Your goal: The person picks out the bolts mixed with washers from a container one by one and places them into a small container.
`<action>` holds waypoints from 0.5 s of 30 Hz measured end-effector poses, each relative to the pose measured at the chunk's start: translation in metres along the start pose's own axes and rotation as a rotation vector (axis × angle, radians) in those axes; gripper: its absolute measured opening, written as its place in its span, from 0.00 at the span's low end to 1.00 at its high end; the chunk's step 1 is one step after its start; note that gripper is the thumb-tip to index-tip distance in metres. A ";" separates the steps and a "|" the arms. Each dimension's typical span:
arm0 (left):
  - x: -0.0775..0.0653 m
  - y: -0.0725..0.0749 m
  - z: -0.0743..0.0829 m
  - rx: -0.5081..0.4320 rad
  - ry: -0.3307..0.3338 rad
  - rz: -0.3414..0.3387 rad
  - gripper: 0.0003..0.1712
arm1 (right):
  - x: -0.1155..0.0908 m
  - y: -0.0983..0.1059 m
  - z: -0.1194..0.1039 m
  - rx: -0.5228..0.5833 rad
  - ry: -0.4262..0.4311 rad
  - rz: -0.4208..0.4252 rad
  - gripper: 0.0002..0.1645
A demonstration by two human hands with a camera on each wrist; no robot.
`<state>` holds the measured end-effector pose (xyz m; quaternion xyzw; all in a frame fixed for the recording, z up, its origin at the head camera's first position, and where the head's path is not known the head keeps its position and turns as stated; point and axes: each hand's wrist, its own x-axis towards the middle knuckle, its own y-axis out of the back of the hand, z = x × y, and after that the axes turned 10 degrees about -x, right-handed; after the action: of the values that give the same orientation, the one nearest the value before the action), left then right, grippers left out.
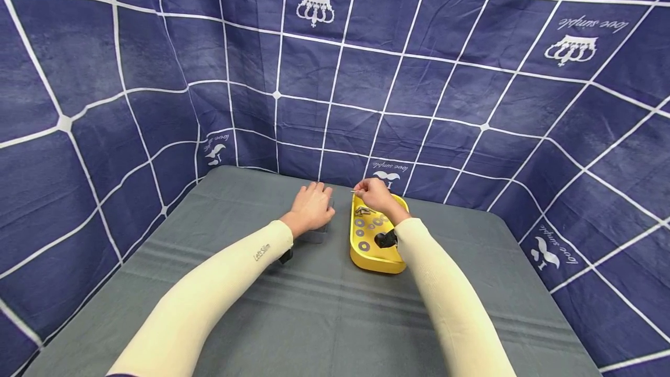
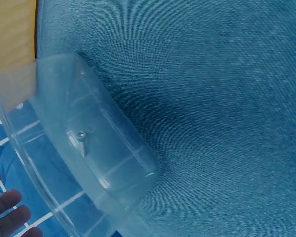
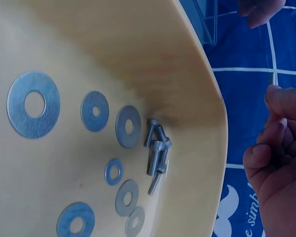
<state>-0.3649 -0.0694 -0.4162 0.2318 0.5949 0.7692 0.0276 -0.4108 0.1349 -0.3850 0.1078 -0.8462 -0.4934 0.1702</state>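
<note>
My left hand (image 1: 312,207) has its fingers spread at a clear plastic box (image 1: 314,236); whether they touch it cannot be told. In the left wrist view a single screw (image 2: 81,140) shows inside the see-through box (image 2: 133,158), and my fingertips (image 2: 10,207) appear past its rim. Above the far end of a yellow tray (image 1: 382,266), my right hand (image 1: 374,194) pinches a slim silver screw (image 3: 273,79) between thumb and finger, mostly covered by them. Several screws (image 3: 157,150) lie heaped against the tray's wall, with flat washers (image 3: 33,104) of different sizes scattered beside them.
A grey cloth (image 1: 314,319) covers the table. Behind and at both sides hangs a blue curtain (image 1: 392,74) with white grid lines. The tray stands just right of the clear box, with a narrow strip of cloth between them.
</note>
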 end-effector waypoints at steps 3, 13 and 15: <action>-0.001 0.000 -0.002 -0.002 0.011 -0.013 0.24 | -0.001 -0.001 -0.003 0.010 -0.002 -0.012 0.09; -0.005 0.000 -0.012 -0.006 0.034 -0.054 0.26 | 0.007 -0.011 -0.006 0.055 0.023 -0.027 0.07; -0.007 0.001 -0.013 -0.010 0.039 -0.064 0.26 | 0.008 -0.013 -0.007 0.059 0.025 -0.034 0.08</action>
<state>-0.3638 -0.0840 -0.4204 0.1976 0.5985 0.7753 0.0418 -0.4148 0.1202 -0.3914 0.1333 -0.8562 -0.4697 0.1690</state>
